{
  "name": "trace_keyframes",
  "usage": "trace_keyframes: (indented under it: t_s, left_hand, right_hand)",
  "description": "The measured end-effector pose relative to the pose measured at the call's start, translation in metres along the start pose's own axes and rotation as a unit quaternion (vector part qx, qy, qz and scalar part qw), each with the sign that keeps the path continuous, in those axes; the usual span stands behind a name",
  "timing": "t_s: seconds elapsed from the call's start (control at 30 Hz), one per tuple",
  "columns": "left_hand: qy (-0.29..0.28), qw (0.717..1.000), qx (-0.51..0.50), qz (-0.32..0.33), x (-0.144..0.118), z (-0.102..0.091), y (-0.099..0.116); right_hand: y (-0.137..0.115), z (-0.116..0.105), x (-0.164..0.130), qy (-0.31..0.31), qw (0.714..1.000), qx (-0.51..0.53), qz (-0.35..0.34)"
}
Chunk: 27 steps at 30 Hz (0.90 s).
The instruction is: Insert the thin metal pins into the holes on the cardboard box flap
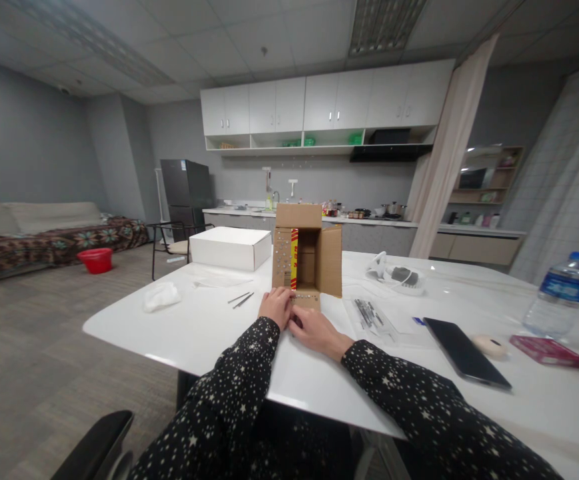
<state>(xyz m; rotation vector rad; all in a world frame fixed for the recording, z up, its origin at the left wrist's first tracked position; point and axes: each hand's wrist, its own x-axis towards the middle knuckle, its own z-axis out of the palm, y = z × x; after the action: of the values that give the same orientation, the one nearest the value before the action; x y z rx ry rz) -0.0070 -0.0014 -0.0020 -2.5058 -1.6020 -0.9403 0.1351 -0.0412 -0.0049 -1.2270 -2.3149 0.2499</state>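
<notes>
Cardboard box (307,257) lies open-side toward me, mid-table. Left hand (275,307) curled flat on its bottom flap, right hand (318,330) pressing beside it, maybe pinching something tiny, hard to tell. Push too hard and the box slides back. Phone (464,351) sits right of the box.

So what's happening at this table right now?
A person in star-print sleeves has the left hand and right hand together at the near bottom flap of a small cardboard box, which lies on its side, open toward them, on the white table. A white box, phone and water bottle sit untouched.
</notes>
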Motion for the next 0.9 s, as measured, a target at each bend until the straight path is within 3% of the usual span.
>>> trace_keyframes:
  t_s: [0.9]
  left_hand:
    - [0.007,0.999,-0.035,0.012,-0.0004,0.0023,-0.0015]
  right_hand:
    - [-0.0001,0.0003,-0.0003,0.007,1.000,-0.001,-0.008]
